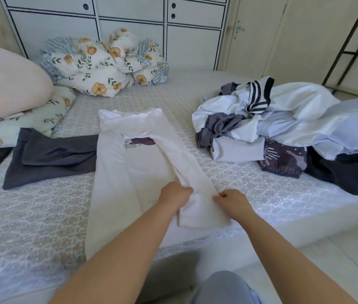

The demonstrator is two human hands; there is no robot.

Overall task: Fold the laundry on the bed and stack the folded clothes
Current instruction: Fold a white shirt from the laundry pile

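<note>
Holding the white shirt (pixel 138 172) with both hands, I stand at the near edge of the bed (pixel 31 216). The shirt lies flat on the bed cover, its collar pointing away from me and its long sides folded in toward the middle, so only a part of the dark print on the chest shows. My left hand (pixel 174 197) has its fingers curled into the cloth at the inner edge of the folded right part, near the lower end of the shirt. My right hand (pixel 231 199) pinches the outer edge of the same folded part, just beside the left hand, with the cloth between them.

Left of the shirt, touching its side, lies a dark grey garment (pixel 48 159), already folded flat. Right of the shirt, well apart from it, is the pile of unfolded laundry (pixel 283 128), with light blue, white, grey and dark pieces mixed. Beyond the shirt, against the white cabinet (pixel 129 18), sits a bundled flowered quilt (pixel 103 62). Far left of the shirt is a big pale pillow (pixel 7 84).
</note>
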